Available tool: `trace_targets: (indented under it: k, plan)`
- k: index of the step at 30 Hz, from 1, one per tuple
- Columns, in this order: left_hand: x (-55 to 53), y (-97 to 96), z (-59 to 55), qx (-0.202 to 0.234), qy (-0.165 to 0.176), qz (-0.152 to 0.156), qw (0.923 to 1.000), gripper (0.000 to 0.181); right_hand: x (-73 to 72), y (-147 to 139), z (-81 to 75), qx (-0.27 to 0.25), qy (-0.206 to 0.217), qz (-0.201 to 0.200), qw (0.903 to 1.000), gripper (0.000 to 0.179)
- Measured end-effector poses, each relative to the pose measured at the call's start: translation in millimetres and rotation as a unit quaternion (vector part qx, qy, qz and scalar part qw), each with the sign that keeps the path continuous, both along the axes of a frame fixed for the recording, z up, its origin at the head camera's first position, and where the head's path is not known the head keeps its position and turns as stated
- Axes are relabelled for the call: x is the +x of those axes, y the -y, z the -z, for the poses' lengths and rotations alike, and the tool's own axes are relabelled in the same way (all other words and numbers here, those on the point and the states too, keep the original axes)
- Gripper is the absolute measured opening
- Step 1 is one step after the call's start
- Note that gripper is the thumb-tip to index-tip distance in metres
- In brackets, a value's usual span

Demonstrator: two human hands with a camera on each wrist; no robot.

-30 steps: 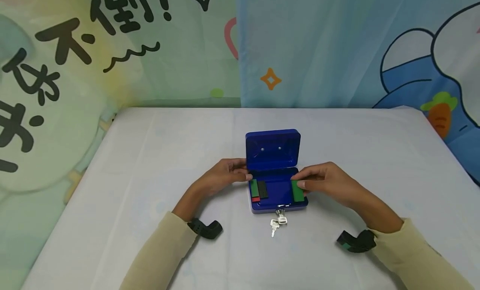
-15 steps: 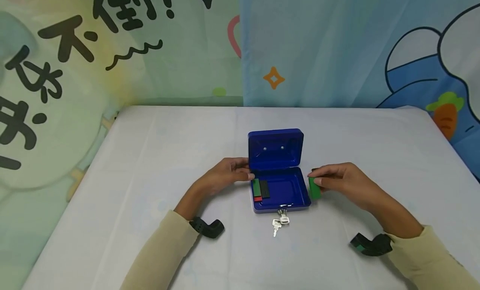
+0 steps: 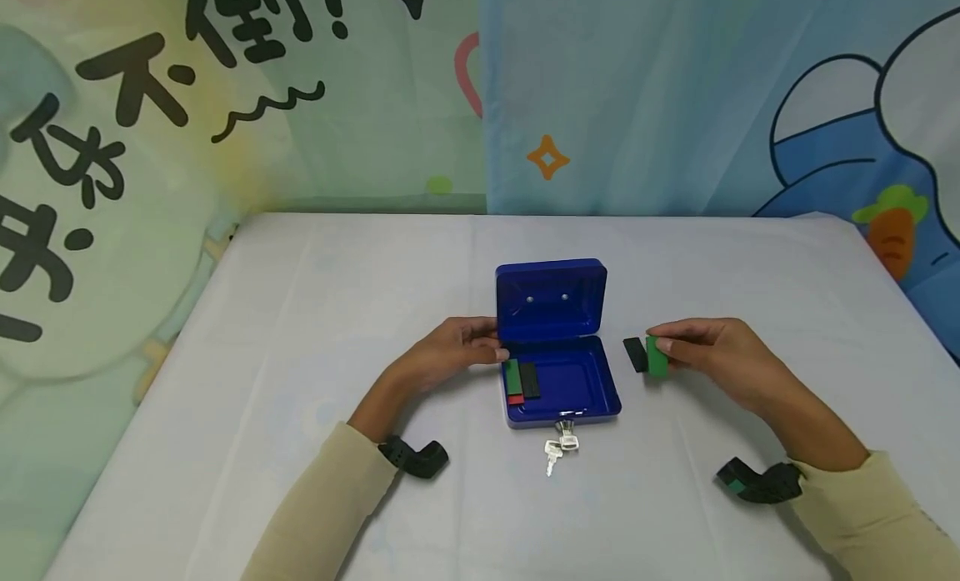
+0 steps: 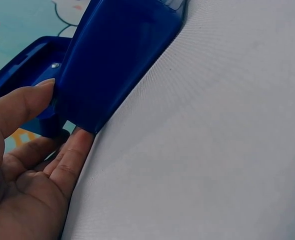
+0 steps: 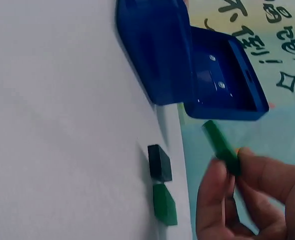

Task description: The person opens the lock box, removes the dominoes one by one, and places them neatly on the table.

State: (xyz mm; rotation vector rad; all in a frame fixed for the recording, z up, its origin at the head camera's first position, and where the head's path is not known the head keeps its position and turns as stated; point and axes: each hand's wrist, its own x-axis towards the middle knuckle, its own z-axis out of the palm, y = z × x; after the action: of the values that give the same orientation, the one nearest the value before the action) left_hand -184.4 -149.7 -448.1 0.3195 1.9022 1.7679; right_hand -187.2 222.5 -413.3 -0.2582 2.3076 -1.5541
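A blue metal cash box [image 3: 558, 381] stands with its lid raised. My left hand [image 3: 467, 348] holds its back left corner, thumb at the rim and fingers behind, as the left wrist view shows. Inside, along the left wall, lie a green block [image 3: 513, 376], a red block [image 3: 516, 399] and a black block [image 3: 529, 380]. To the right of the box, my right hand [image 3: 712, 348] pinches another green block [image 5: 220, 146] between thumb and fingers. Below it in the right wrist view, a black block [image 5: 159, 163] and a green block [image 5: 164, 205] rest end to end on the table.
Two silver keys [image 3: 553, 452] hang from the lock at the front of the box. A white cloth covers the table [image 3: 375, 272]. Printed curtains [image 3: 637, 97] hang behind it. Both wrists wear black camera mounts [image 3: 761, 481].
My right hand has taken the green block out of the right side of the box and carried it right. The black block on the table has come into full view. My left hand stays.
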Motion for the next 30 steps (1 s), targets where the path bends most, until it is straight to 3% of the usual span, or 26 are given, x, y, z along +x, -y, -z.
trace_targets:
  k: [4, 7, 10, 13, 23, 30]
  plan:
    - [0.5, -0.2, -0.5, -0.002, 0.001, -0.001, 1.0, 0.061, -4.0, -8.8, 1.5, -0.022, 0.04, 0.03, 0.9985, 0.044]
    - [1.3, -0.5, -1.0, -0.004, 0.001, -0.003, 1.0, 0.061, -6.5, -13.5, 3.2, -0.045, 0.061, 0.045, 0.9961, 0.03]
    - [1.7, -0.5, -1.4, -0.003, 0.003, -0.005, 1.0, 0.061, -9.1, -17.9, 4.3, -0.048, 0.065, 0.051, 0.9954, 0.02]
    - [1.5, -0.4, -1.5, -0.003, 0.003, -0.005, 1.0, 0.061, -11.9, -23.0, 5.0, -0.037, 0.055, 0.051, 0.9965, 0.02]
    - [1.6, -0.2, -4.1, -0.006, 0.001, -0.006, 1.0, 0.06, -17.7, -33.2, 5.8, 0.054, 0.016, 0.038, 0.9977, 0.04]
    - [1.6, -0.3, -3.5, -0.007, 0.007, -0.009, 0.9999, 0.061, -19.8, -30.6, 3.0, 0.164, -0.001, 0.033, 0.986, 0.038]
